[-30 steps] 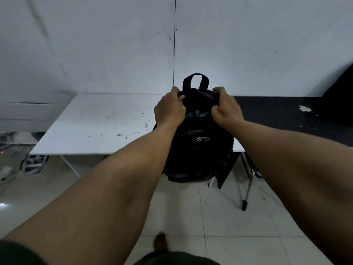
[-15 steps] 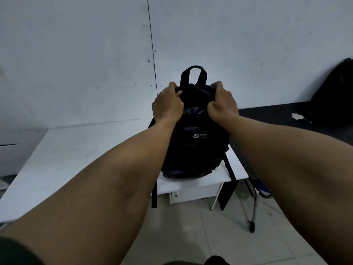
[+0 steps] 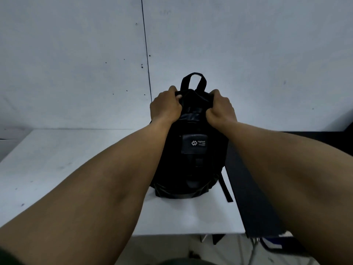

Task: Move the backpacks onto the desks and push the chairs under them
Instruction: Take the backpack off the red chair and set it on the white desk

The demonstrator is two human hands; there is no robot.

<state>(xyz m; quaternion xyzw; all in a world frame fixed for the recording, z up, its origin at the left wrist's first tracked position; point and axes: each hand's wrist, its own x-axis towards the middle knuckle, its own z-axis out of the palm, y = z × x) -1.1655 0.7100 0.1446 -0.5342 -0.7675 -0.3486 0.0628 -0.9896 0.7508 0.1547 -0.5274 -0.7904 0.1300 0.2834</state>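
Black fabric backpack (image 3: pixel 188 150) stands upright on the white desk (image 3: pixel 63 169), near its right edge and toward the wall, base resting on the desktop. Carry loop (image 3: pixel 193 81) sticks up free above the hands.

Left hand (image 3: pixel 165 107) grips the top left corner of the pack, fingers curled over the fabric. Right hand (image 3: pixel 220 108) does the same on the top right corner, fingers closed on the material. Two-sided hold at the top likely keeps the soft bag from slumping or tipping while its weight settles.

One loose strap (image 3: pixel 226 190) trails down the right side onto the desktop, close to the edge.

A dark desk (image 3: pixel 254 203) butts against the white one on the right. Beneath it, metal chair legs (image 3: pixel 254 249) show in part; the seat is mostly hidden.

Judgement: placing step looks nearly done. Release comes next, if the bag stands unaided. Chair not yet pushed in, as far as visible.
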